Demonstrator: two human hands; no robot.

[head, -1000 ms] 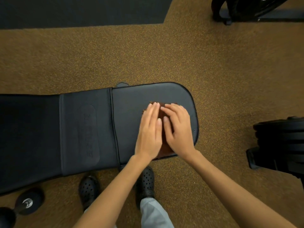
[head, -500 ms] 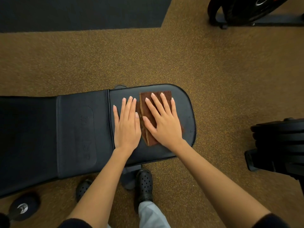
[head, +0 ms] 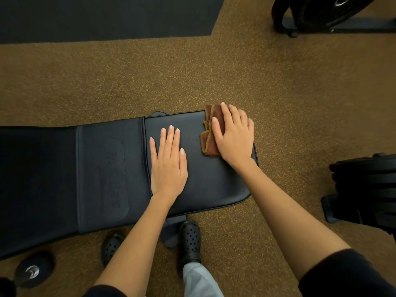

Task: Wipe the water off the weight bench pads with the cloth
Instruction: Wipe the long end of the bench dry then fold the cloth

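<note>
The black weight bench lies across the view, with its seat pad on the right and a longer back pad on the left. A folded brown cloth rests on the seat pad's far right corner, partly over the edge. My right hand lies flat on the cloth and presses it down, covering most of it. My left hand lies flat on the bare seat pad near the seam, fingers slightly apart, holding nothing. I cannot make out water on the pads.
Brown speckled gym floor surrounds the bench. A stack of black weight plates stands at right, a plate on a rack at top right, a dumbbell at bottom left. My black clogs stand beside the bench foot.
My right hand has slid the cloth from the middle of the seat pad to its far right corner. My left hand has moved left off the cloth and now rests on bare pad.
</note>
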